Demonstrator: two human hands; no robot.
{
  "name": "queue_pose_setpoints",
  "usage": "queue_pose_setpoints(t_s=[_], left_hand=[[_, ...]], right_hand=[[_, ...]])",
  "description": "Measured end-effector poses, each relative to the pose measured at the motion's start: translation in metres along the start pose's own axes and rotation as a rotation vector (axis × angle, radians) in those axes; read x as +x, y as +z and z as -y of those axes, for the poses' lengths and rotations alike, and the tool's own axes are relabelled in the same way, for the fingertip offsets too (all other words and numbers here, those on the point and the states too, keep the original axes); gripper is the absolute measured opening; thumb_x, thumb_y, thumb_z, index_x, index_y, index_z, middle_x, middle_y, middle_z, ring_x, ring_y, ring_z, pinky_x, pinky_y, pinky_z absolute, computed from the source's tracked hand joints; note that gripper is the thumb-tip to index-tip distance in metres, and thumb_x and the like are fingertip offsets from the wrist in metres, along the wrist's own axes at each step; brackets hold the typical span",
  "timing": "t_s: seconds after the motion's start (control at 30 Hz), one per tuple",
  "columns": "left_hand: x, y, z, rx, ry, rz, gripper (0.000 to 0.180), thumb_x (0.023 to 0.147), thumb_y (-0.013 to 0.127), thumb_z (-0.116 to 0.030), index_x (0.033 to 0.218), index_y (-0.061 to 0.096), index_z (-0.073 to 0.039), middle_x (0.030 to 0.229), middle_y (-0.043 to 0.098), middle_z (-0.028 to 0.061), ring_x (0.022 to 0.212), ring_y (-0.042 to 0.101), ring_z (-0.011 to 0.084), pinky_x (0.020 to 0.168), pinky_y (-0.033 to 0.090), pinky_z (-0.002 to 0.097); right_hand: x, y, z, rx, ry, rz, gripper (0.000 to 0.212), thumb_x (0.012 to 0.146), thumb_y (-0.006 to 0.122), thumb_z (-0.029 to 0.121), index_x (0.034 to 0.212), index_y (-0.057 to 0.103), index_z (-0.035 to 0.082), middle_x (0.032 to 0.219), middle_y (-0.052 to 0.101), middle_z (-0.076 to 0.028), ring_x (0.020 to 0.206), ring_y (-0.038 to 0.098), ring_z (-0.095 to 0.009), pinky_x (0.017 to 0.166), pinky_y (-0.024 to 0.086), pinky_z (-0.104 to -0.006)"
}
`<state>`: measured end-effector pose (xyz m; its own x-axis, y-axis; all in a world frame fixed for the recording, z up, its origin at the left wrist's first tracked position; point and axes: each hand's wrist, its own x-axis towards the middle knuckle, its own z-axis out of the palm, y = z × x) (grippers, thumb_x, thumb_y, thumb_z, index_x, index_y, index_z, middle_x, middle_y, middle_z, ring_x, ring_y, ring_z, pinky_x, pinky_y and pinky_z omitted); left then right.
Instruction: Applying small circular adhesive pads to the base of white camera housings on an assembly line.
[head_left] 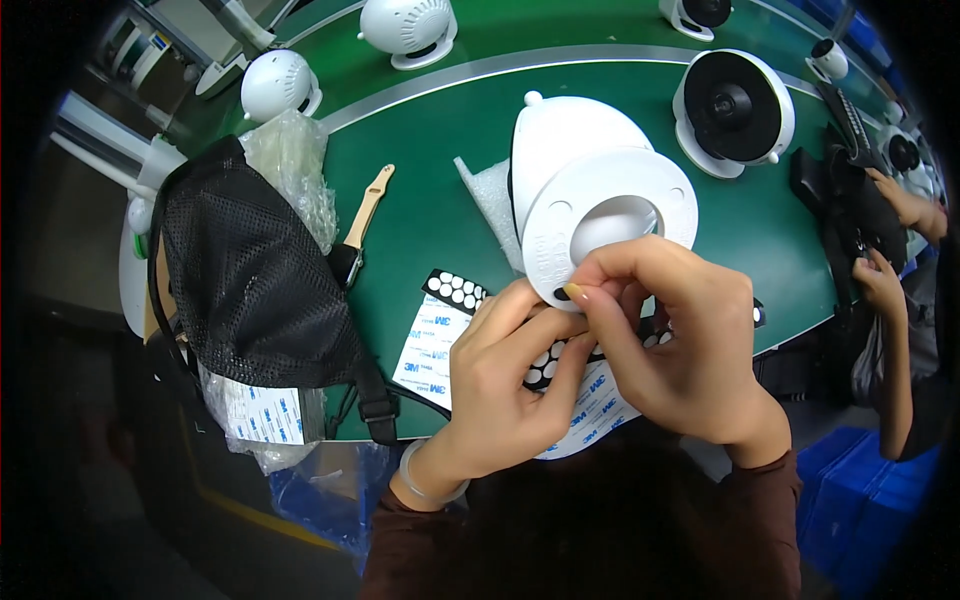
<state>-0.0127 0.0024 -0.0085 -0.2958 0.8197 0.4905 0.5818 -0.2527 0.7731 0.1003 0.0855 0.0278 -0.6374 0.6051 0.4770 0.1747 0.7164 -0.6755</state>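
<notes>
The person holds a white fan housing (585, 170) tipped up over the green worktop (430, 190), its round base ring (610, 215) facing the camera. The left hand (505, 370) has its fingers curled shut near the lower edge of the ring, thumb and forefinger pinched close together; whether a pad lies between them cannot be told. The right hand (675, 340) is closed too, its fingertips (578, 292) pressing at a small dark round spot on the ring's rim. Under both hands lies a sheet of black adhesive pads (455, 290), several circles already peeled away to white.

The step in hand looks to be sticking a round foot pad onto the base. Seating it well would call for firm pressure with the fingertip while the other hand steadies the housing.

Nearby sit a black mesh bag (250, 280), a wristwatch (360, 225), crumpled plastic wrap (295, 160), and other white fans (735, 110). A co-worker's hands (885, 275) work at the right.
</notes>
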Motion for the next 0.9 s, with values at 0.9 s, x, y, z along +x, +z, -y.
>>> queue_pose_setpoints(t_s=[0.9], left_hand=[[-0.013,-0.027,-0.014,0.092,-0.030,-0.012,0.014,0.063,0.064,0.002,0.076,0.066,-0.003,0.112,0.050,0.0188,0.070,0.052,0.0136,0.063,0.039,0.0251]], right_hand=[[-0.024,-0.034,-0.004,-0.125,-0.195,0.064,0.026,0.063,0.069,0.001,0.088,0.061,0.000,0.079,0.060,-0.009,0.070,0.060,-0.023,0.058,0.049,-0.0296]])
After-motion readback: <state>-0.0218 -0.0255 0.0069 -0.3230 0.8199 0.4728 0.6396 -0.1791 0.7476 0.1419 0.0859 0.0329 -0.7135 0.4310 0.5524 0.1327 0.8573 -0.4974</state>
